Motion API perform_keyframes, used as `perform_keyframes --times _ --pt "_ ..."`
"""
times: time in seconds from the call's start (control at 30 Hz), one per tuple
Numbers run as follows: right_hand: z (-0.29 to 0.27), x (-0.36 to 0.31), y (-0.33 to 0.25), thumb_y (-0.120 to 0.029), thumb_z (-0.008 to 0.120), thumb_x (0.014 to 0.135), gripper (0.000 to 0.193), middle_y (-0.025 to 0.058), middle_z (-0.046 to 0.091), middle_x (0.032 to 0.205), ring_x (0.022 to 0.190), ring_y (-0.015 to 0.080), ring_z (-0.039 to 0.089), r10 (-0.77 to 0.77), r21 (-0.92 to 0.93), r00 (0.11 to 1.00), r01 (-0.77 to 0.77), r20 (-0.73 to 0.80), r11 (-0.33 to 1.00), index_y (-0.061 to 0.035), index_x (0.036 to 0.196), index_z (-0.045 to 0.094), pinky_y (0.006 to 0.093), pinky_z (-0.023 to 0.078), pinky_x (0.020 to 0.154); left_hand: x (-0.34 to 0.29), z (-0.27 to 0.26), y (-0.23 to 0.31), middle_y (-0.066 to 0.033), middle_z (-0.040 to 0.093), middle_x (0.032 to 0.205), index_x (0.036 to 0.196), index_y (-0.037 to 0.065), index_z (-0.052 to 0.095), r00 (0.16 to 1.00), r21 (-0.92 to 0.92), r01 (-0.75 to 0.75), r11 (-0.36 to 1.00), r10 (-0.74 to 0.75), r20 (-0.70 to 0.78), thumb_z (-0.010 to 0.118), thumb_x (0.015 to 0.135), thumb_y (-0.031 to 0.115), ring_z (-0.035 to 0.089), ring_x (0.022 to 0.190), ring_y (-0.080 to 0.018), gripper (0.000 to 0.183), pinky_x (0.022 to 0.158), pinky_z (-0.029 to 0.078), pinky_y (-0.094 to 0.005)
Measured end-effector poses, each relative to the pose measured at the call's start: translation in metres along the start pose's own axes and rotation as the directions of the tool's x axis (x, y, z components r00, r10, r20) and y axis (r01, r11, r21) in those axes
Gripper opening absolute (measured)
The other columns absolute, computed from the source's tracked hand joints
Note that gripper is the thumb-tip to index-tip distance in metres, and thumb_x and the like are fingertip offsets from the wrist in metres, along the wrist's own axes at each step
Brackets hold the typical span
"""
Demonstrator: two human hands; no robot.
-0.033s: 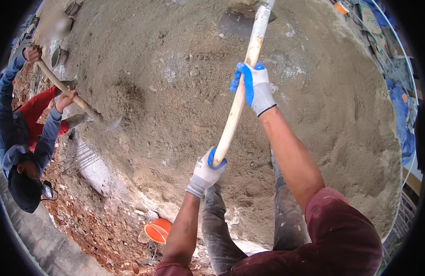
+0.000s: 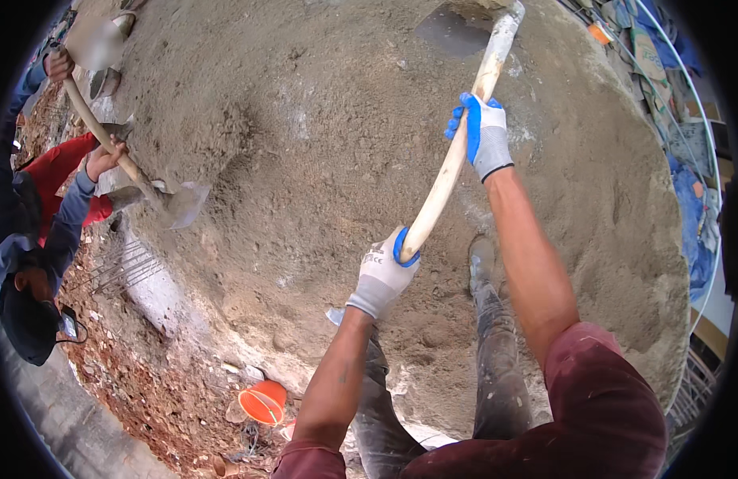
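Both my gloved hands grip the pale wooden handle of a hoe [image 2: 443, 182]. My left hand [image 2: 386, 267], in a white and blue glove, is closed round the handle's near end. Farther up, my right hand [image 2: 479, 129] in a matching glove is wrapped round the middle of the handle. The hoe's wide dark metal blade [image 2: 453, 32] is at the far side, low against grey-brown sandy mix [image 2: 345, 144]; its top edge is partly covered by mix. My boots stand in this mix.
At the left a co-worker [image 2: 45, 207] holds another long-handled tool, its metal blade [image 2: 185, 205] at the mix's edge. An orange bucket [image 2: 262, 401] lies tipped on reddish rubble. Metal rods [image 2: 129, 267] stick out nearby. Blue tarp and sacks [image 2: 692, 211] line the right.
My hands and the hoe have shifted right and slightly up in the view. The co-worker's blade now shows more of its face. My boot on the right has come into view.
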State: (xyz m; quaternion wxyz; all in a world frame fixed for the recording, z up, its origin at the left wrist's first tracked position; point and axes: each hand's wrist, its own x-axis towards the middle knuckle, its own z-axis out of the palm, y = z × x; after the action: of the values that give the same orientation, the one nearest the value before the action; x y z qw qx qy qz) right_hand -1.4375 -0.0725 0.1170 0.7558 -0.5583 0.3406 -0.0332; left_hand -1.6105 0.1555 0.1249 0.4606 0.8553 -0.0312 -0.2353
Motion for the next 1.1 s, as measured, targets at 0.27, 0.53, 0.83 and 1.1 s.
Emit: perform_keyframes --times 0.27,0.53,0.83,1.1 --pt "0.048 -0.022 0.21 -0.019 0.06 0.083 0.015 -0.0006 0.043 0.059 0.048 0.0155 0.043 0.394 0.591 0.91 -0.389 0.128 0.707 -0.0161 0.075 0.048 0.033 0.041 0.047 -0.015 -0.155 -0.051 -0.0103 0.066 0.083 0.105 0.015 0.059 0.984 0.73 -0.044 0.682 -0.094 0.148 0.067 0.078 0.018 0.067 0.077 -0.0297 0.028 0.067 0.052 -0.0434" --pt "0.2 -0.206 0.278 -0.022 0.062 0.083 0.017 0.0024 0.045 0.062 0.052 0.0201 0.044 0.705 0.487 0.628 -0.752 0.328 0.443 -0.0127 0.075 0.05 0.0413 0.043 0.054 -0.187 -0.235 -0.145 -0.0107 0.063 0.078 0.089 0.01 0.059 0.966 0.715 0.256 0.65 -0.207 -0.158 0.068 0.072 0.01 0.063 0.073 -0.032 0.019 0.065 0.05 -0.0421" --pt "0.073 -0.249 0.187 -0.014 0.063 0.086 0.011 0.0057 0.051 0.059 0.045 0.0199 0.049 0.669 0.256 0.67 -0.742 0.32 0.62 -0.0077 0.084 0.055 0.0384 0.044 0.043 -0.276 -0.091 -0.1 -0.0144 0.061 0.069 0.091 0.009 0.059 0.944 0.286 0.329 0.9 -0.322 -0.072 0.074 0.073 0.02 0.062 0.062 -0.0362 0.026 0.057 0.048 -0.0442" --pt "0.015 -0.218 0.237 -0.019 0.063 0.085 0.015 0.0046 0.05 0.058 0.043 0.0205 0.046 0.788 0.085 0.538 -0.837 0.3 0.54 -0.009 0.078 0.056 0.0397 0.043 0.044 -0.287 0.016 -0.092 -0.0165 0.067 0.078 0.095 0.01 0.065 0.789 0.202 0.614 0.763 -0.595 -0.151 0.073 0.074 0.031 0.066 0.074 -0.0371 0.031 0.067 0.052 -0.0453"
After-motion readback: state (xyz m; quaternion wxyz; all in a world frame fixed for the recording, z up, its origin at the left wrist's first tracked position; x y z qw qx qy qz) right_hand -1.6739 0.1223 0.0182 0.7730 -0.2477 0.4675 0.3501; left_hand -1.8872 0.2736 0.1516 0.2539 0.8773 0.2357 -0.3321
